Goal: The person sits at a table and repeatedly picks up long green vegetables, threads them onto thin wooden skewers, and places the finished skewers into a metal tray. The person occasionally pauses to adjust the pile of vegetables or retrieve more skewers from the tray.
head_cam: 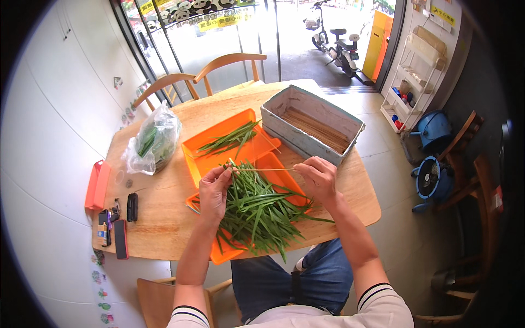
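A thin wooden skewer (268, 169) runs level between my two hands. My right hand (316, 174) pinches its right end. The fingers of my left hand (215, 188) are closed at the other end, with a bit of green leaf between them; how the leaf sits on the skewer is too small to tell. Below lies a large heap of garlic chives (260, 213) in an orange plastic tray (283, 174). Behind it, a second orange tray (201, 162) holds a small bunch of chives (231, 137) and a few skewers (268, 139) resting across its right end.
A worn, open box (305, 141) with many skewers (316, 129) stands at the back right. A plastic bag of greens (154, 139) sits left. Phones (121, 240), a black case (132, 207) and a coral basket (97, 184) line the left edge of the wooden table (164, 217). Chairs (229, 61) stand beyond.
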{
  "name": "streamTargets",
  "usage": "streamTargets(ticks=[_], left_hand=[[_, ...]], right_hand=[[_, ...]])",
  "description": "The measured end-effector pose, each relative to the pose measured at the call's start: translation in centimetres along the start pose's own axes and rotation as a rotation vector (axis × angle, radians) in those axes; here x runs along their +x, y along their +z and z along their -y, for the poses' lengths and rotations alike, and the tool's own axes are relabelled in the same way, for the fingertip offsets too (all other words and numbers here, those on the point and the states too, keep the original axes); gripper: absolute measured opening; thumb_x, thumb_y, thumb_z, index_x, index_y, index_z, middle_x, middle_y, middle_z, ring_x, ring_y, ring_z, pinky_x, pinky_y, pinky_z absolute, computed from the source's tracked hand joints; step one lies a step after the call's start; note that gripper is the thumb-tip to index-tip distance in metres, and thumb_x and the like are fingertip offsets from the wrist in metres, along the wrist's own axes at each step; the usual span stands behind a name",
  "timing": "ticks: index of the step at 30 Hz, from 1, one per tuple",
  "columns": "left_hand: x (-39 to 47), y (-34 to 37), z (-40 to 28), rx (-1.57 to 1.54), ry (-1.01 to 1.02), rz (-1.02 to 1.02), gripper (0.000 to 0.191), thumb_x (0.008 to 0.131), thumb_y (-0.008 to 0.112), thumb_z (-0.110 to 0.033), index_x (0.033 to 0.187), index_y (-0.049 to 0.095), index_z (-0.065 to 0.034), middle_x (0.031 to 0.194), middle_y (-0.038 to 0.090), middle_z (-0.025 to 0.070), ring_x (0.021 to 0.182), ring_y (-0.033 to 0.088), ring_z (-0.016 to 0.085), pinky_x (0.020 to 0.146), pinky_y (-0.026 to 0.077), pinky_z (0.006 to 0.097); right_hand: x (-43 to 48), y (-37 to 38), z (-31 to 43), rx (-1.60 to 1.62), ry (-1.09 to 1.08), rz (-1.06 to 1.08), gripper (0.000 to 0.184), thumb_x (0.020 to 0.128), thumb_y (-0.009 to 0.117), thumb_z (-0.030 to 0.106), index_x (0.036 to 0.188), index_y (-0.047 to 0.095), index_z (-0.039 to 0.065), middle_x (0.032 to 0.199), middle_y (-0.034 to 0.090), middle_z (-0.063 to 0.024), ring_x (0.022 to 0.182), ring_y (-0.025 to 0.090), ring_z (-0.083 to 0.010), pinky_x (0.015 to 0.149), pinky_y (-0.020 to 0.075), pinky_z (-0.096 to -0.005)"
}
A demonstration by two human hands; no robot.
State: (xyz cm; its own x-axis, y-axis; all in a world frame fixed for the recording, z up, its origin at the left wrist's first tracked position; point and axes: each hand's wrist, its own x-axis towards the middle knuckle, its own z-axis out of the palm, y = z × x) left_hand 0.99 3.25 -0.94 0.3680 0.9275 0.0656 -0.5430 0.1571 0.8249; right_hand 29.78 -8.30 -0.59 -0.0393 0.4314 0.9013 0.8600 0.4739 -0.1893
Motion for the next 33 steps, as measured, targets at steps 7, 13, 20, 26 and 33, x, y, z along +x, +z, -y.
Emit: streamTargets(ticks=[7,13,20,26,33], left_hand=[[-0.1,0.0,0.3,-0.058,0.086,0.000,0.008,0.099,0.078,-0.001,0.106,0.075,-0.0041,0.102,0.082,0.0089,0.091,0.079,0.016,0.075,0.063,0.0237],[0.2,-0.6,0.0,0.045,0.038,0.049,0.002,0.101,0.078,-0.006,0.103,0.076,-0.0068,0.102,0.082,0.0080,0.086,0.075,0.011,0.068,0.054,0.0209],[0.0,-0.4,-0.2,0.201,0.026,0.047,0.011,0.098,0.082,-0.007,0.106,0.078,-0.0027,0.100,0.083,0.0072,0.081,0.071,0.007,0.072,0.055,0.0216],[-0.8,1.2,-0.8,0.350,0.052,0.096,0.012,0.100,0.081,-0.010,0.109,0.079,-0.0014,0.099,0.083,0.0060,0.085,0.071,0.006,0.075,0.054,0.0220],[-0.3,0.9,-2.5,0.759,0.308,-0.022,0.016,0.101,0.081,-0.016,0.103,0.079,-0.0007,0.085,0.078,0.0038,0.074,0.069,0.010,0.065,0.050,0.0252]], right_hand=[[0.2,0.1,0.4,0.008,-0.012,-0.023,0.016,0.083,0.082,0.005,0.097,0.077,0.011,0.080,0.066,-0.0017,0.067,0.066,-0.0217,0.059,0.0518,-0.0350],[0.1,-0.1,0.2,0.015,-0.005,-0.022,0.018,0.082,0.083,0.005,0.097,0.077,0.012,0.080,0.067,-0.0017,0.068,0.066,-0.0219,0.059,0.0521,-0.0353],[-0.2,0.0,0.0,0.014,-0.005,-0.007,0.019,0.081,0.083,0.005,0.097,0.077,0.013,0.080,0.067,-0.0012,0.067,0.066,-0.0219,0.060,0.0522,-0.0354],[0.1,0.0,0.2,0.028,0.003,-0.010,0.017,0.082,0.082,0.003,0.095,0.077,0.012,0.080,0.066,-0.0024,0.067,0.065,-0.0230,0.060,0.0528,-0.0358],[0.2,-0.2,-0.2,0.031,0.088,-0.059,0.014,0.085,0.082,0.000,0.096,0.076,0.006,0.078,0.068,-0.0070,0.066,0.066,-0.0254,0.059,0.0521,-0.0362]])
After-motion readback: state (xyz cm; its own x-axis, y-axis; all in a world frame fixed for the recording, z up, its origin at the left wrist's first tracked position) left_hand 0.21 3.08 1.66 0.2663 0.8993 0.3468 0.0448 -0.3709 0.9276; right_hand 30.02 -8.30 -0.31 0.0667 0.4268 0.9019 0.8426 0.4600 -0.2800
